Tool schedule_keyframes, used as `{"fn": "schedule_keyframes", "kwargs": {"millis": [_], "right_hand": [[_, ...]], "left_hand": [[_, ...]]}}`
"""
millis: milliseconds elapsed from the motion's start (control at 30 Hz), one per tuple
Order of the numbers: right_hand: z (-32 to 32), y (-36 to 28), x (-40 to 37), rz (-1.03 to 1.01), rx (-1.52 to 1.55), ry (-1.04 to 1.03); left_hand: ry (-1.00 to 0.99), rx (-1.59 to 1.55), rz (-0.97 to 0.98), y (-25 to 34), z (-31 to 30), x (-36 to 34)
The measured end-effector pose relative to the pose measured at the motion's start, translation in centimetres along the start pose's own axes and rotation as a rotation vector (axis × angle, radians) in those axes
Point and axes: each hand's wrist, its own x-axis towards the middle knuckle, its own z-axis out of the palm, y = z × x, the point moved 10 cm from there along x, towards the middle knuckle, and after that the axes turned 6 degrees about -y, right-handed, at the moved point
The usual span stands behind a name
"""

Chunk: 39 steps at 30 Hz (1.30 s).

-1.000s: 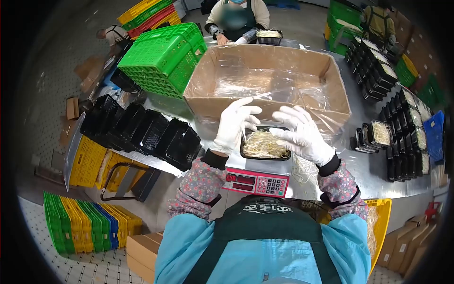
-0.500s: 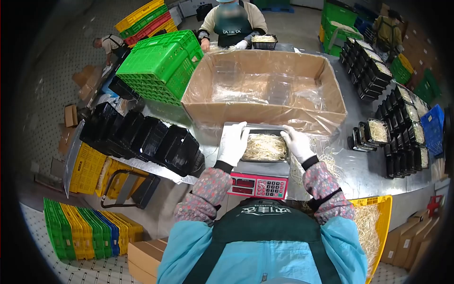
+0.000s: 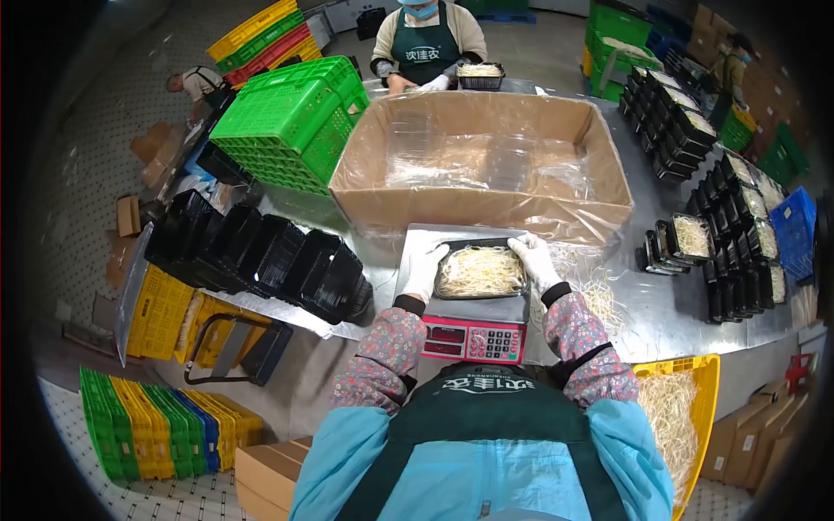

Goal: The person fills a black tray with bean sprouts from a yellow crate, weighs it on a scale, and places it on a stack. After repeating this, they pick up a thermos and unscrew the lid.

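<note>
A black plastic tray [image 3: 480,271] full of pale bean sprouts is over the steel platform of a red digital scale [image 3: 473,339]. My left hand [image 3: 426,270], in a white glove, grips the tray's left edge, its fingers at the upper left corner. On the opposite side my gloved right hand [image 3: 535,261] holds the upper right corner, fingertips on the rim. Loose bean sprouts [image 3: 599,304] lie on the metal table just right of the scale.
A plastic-lined cardboard box [image 3: 486,208] stands beyond the scale. Stacked empty black trays [image 3: 261,252] are left, below a green crate [image 3: 291,113]. Filled trays [image 3: 691,239] stand right. A yellow crate [image 3: 712,408] of sprouts is near my right side. A co-worker [image 3: 426,43] stands opposite.
Both hands have closed in on the tray's edges, and the tray looks slightly larger and tilted. The co-worker's head and hands have shifted a little.
</note>
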Motion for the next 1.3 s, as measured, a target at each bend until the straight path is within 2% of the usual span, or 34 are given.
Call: {"fn": "schedule_keyframes", "kwargs": {"millis": [100,133,167,200,233,267,367,400,567,667,700,767,800,833,933,1000,1033,1067,1100,1200,1233,1300], "right_hand": [[-0.2,-0.3,-1.5,0.048,0.052,-0.009],[-0.7,-1.3,-2.4,0.072,0.066,0.001],[-1.0,-3.2,-4.8,0.222,-0.06,-0.096],[-0.9,-3.2,-6.9,0.34,-0.004,-0.167],[-0.3,-2.9,-8.1,0.364,0.065,-0.273],[0.5,-2.3,-9.5,0.393,0.139,-0.378],[1.7,-0.3,-10.6,0.41,0.497,-0.279],[1.9,0.0,-10.5,0.403,0.596,-0.244],[1.8,2.1,-8.9,0.329,0.64,-0.053],[2.0,0.0,-9.2,0.433,0.508,-0.099],[1.1,-0.9,-9.3,0.504,0.209,-0.122],[-0.9,-7.1,-7.6,0.151,-0.541,-0.088],[-0.6,-10.1,-7.2,-0.036,-0.909,-0.066],[-0.3,-11.2,-6.0,-0.02,-0.903,-0.039],[6.3,-15.8,-3.3,-0.204,-0.767,-0.091],[12.5,-16.0,-2.1,-0.655,-0.948,-0.064],[14.7,-13.9,-1.5,-0.631,-1.076,-0.106],[16.3,-12.2,-1.4,-0.602,-1.206,-0.15],[16.3,-12.8,-1.3,-0.599,-1.153,-0.104],[16.2,-11.7,0.5,-0.408,-1.185,-0.192],[16.0,-12.0,0.9,-0.469,-1.173,-0.121],[15.9,-11.5,1.8,-0.432,-1.107,-0.136]], "left_hand": [[0.012,0.16,0.024,0.5,-0.6,-0.6],[-0.004,0.151,-0.07,1.1,-0.3,-1.8],[-0.022,0.143,-0.165,2.7,0.4,-3.9],[-0.039,0.133,-0.26,2.9,0.5,-5.7],[-0.079,0.012,-0.292,1.7,0.2,-6.8],[-0.097,-0.03,-0.441,-0.5,-0.2,-8.4],[-0.16,-0.403,-0.389,-1.7,1.8,-9.7],[-0.132,-0.407,-0.354,-1.7,1.5,-9.4],[0.028,-0.341,-0.248,-2.1,1.0,-7.6],[0.148,-0.271,-0.264,-1.5,0.8,-8.3],[0.18,-0.269,-0.304,-1.2,1.0,-9.1],[0.21,-0.255,-0.387,-1.9,0.7,-10.2],[0.112,-0.272,-0.428,-2.8,1.2,-10.6],[0.013,-0.314,-0.502,-3.4,2.5,-11.0],[-0.225,-0.363,-0.629,-4.3,7.9,-11.5],[-0.396,-0.425,-0.631,-4.8,11.1,-10.6],[-0.42,-0.433,-0.577,-5.1,11.5,-10.1],[-0.311,-0.441,-0.548,-6.1,10.7,-9.4],[-0.32,-0.468,-0.55,-6.4,10.5,-9.4],[-0.31,-0.501,-0.517,-7.1,10.3,-9.3],[-0.289,-0.502,-0.495,-7.0,10.2,-9.2],[-0.26,-0.496,-0.473,-6.4,10.4,-8.9]]}}
